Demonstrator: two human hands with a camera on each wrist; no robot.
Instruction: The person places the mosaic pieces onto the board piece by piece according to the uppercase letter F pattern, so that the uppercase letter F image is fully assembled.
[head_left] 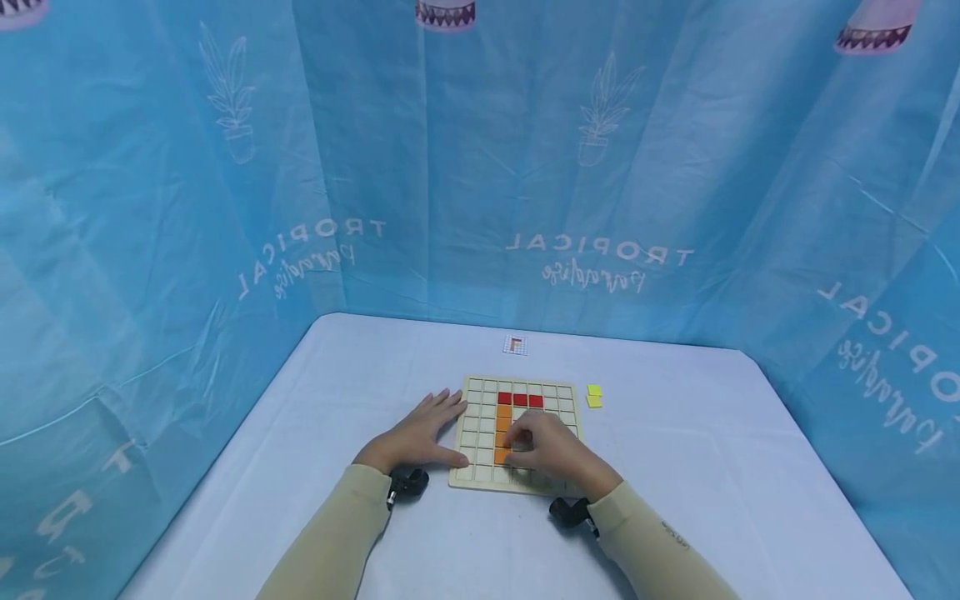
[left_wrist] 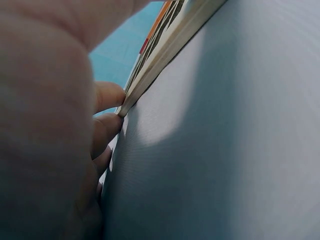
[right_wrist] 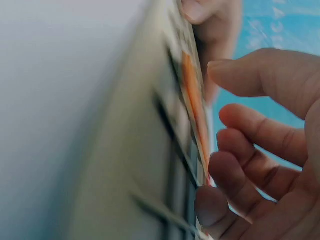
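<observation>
A pale wooden grid board point(head_left: 482, 477) lies on the table. Three red square tiles point(head_left: 521, 400) form a row in its upper part, and several orange tiles point(head_left: 504, 412) run down in a column from the left end of that row. My left hand point(head_left: 420, 437) lies spread at the board's left side, fingertips and thumb touching its edge. Over the lower orange tiles is my right hand point(head_left: 553, 452), its thumb and bent fingers apart. In the right wrist view, nothing shows between the right thumb point(right_wrist: 265, 75) and fingers. The right hand covers part of the grid.
Two yellow tiles point(head_left: 595, 390) lie on the white tablecloth point(head_left: 660, 433) to the right of the board. A small card point(head_left: 515, 344) with a coloured grid pattern lies beyond the board. Blue printed curtains point(head_left: 480, 183) stand around the back and sides.
</observation>
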